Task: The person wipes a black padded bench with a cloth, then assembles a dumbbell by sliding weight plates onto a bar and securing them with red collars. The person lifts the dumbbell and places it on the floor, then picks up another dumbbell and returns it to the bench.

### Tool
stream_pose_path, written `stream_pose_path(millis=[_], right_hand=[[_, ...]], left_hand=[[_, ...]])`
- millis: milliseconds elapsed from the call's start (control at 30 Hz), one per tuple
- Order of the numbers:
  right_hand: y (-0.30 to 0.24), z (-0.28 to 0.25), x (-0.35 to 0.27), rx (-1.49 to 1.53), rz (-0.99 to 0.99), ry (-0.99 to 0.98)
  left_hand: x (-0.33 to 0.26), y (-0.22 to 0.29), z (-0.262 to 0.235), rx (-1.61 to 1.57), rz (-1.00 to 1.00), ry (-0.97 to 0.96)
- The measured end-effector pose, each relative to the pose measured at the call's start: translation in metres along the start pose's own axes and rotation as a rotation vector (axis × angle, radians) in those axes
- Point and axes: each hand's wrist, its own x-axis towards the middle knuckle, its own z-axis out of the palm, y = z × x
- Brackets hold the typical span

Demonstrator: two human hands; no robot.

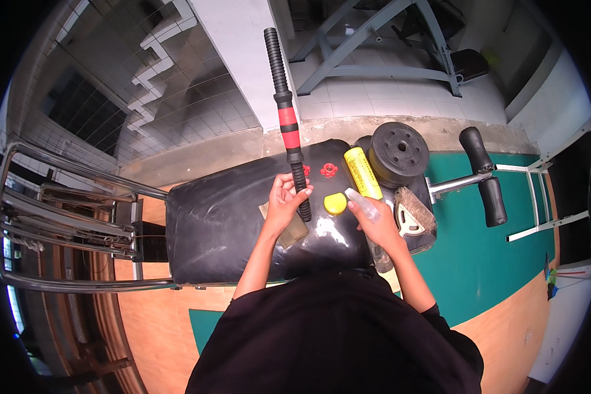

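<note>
A clear spray bottle (368,213) is gripped by the right hand (382,226); the threaded dumbbell bar (289,125) is clasped by the left hand (284,203). Spraying the bar seems in hand; the nozzle must be aimed at it next.

Green floor (499,262), grey tiled wall (177,98)

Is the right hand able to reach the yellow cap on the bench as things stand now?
Probably yes. The yellow cap lies on the black bench pad just left of the right hand, with nothing between them. However, that hand already holds a clear spray bottle, so it is not free for picking.
</note>
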Motion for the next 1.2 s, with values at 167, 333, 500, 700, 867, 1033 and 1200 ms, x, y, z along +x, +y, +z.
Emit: stream_pose_path(millis=[167, 333, 500, 700, 867, 1033, 1200], right_hand=[[0.045, 0.004, 0.008, -0.115, -0.333, 0.205], [0.076, 0.026, 0.001, -0.213, -0.592, 0.069], [0.11, 0.039, 0.005, -0.317, -0.722, 0.024], [0.12, 0.036, 0.002, -0.327, -0.643, -0.017], [0.102, 0.034, 0.011, -0.285, -0.583, -0.033], [0.121, 0.031, 0.018, -0.285, -0.507, 0.008], [0.124, 0.036, 0.007, -0.304, -0.472, 0.165]], left_hand=[[-0.021, -0.01, -0.017, 0.047, -0.2, 0.134], [-0.043, -0.027, -0.024, -0.07, -0.353, 0.301], [-0.071, -0.046, -0.035, -0.05, -0.338, 0.444], [-0.071, -0.03, -0.046, -0.06, -0.321, 0.506], [-0.071, -0.029, -0.053, -0.036, -0.328, 0.538], [-0.075, -0.015, -0.07, -0.029, -0.367, 0.562], [-0.088, -0.006, -0.094, -0.062, -0.365, 0.591]])
